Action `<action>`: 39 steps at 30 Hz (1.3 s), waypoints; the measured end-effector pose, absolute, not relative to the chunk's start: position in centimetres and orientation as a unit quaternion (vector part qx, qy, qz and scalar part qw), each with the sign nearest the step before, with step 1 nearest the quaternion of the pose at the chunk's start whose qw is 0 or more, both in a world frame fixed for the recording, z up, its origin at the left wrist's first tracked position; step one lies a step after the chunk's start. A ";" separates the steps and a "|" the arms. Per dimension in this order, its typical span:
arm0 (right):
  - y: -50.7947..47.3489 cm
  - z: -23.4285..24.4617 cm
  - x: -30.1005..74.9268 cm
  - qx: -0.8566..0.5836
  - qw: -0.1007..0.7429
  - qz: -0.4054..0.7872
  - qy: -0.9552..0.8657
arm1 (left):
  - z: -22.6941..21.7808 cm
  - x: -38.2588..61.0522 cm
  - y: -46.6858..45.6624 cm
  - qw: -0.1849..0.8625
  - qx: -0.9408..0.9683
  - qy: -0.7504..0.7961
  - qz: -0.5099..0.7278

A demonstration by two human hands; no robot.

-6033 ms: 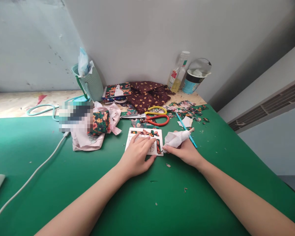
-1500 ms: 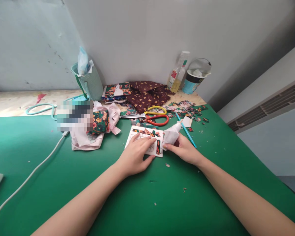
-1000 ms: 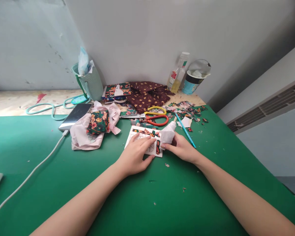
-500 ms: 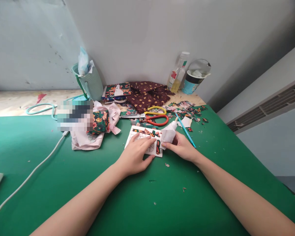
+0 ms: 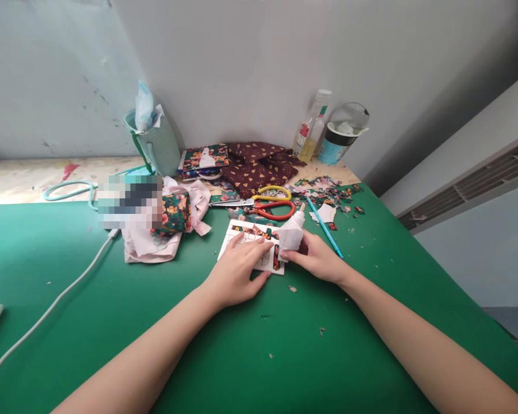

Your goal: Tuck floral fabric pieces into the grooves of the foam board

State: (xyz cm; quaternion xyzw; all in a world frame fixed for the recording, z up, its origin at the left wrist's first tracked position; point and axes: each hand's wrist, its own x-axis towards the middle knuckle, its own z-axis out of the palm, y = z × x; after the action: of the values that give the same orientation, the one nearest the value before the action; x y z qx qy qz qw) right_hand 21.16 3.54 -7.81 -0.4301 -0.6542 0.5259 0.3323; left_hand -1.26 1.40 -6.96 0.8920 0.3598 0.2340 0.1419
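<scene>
A small white card (image 5: 240, 236) with printed outlines and floral fabric pieces stuck on it lies on the green table (image 5: 259, 345). My left hand (image 5: 237, 273) rests flat on the card, fingers stretched out, pinning it down. My right hand (image 5: 319, 259) is closed around a wad of white tissue (image 5: 291, 236) wrapped about a thin stick, and the wad presses on the card's right edge where a floral strip sits.
Behind the card lie scissors with yellow and red handles (image 5: 265, 202), a blue pencil (image 5: 324, 227), fabric scraps (image 5: 328, 192) and maroon cloth (image 5: 256, 164). A pink and floral cloth heap (image 5: 168, 221), a white cable (image 5: 47, 316), a teal basket (image 5: 153, 144), a bottle (image 5: 313, 126) and a cup (image 5: 339, 144) are nearby.
My right hand with the tissue wad has shifted left, from beside the card onto its right edge. The left hand has stayed flat on the card.
</scene>
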 end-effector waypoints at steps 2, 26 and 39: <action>3.6 -7.7 21.1 -0.428 0.326 0.524 -0.660 | -6.9 -1.2 1.4 0.143 0.892 0.360 0.233; 3.9 -8.0 21.2 -0.436 0.352 0.550 -0.620 | -6.8 -1.3 1.4 0.144 0.893 0.361 0.229; 3.7 -7.9 21.1 -0.441 0.338 0.535 -0.636 | -6.9 -1.2 1.4 0.146 0.891 0.363 0.230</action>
State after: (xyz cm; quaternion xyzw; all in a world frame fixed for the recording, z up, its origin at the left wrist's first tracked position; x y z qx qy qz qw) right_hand 21.13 3.74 -7.87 -0.4411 -0.6362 0.5350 0.3383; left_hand -1.18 1.43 -6.90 0.8912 0.3626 0.2301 0.1457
